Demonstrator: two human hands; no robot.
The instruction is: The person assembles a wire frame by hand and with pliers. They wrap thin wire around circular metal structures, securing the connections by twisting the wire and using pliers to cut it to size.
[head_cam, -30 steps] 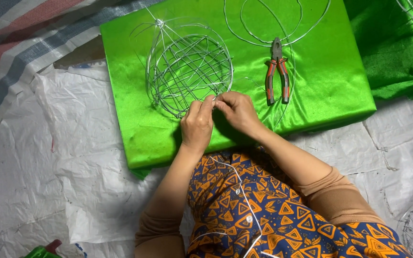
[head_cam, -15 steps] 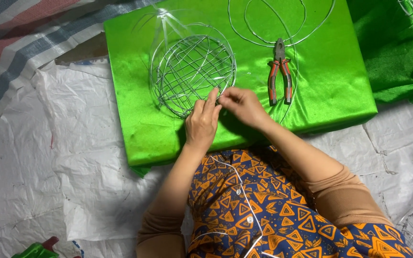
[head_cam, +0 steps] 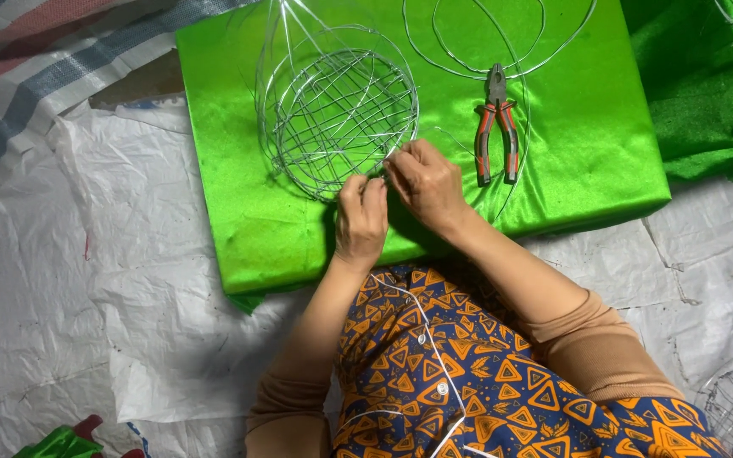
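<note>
Both arms reach away from the body toward the far side, forearms bare below rolled tan sleeves. The left hand lies back-up, knuckles toward the camera, its fingers curled down and pinched together at the tips. The right hand sits just beside it, slightly farther and to the right, angled in toward the left, its fingers also bent and pinching. The 2 hands nearly touch at the fingertips.

A makeshift floor craft workspace: white plastic sheeting, pliers and wire loops on green cloth
</note>
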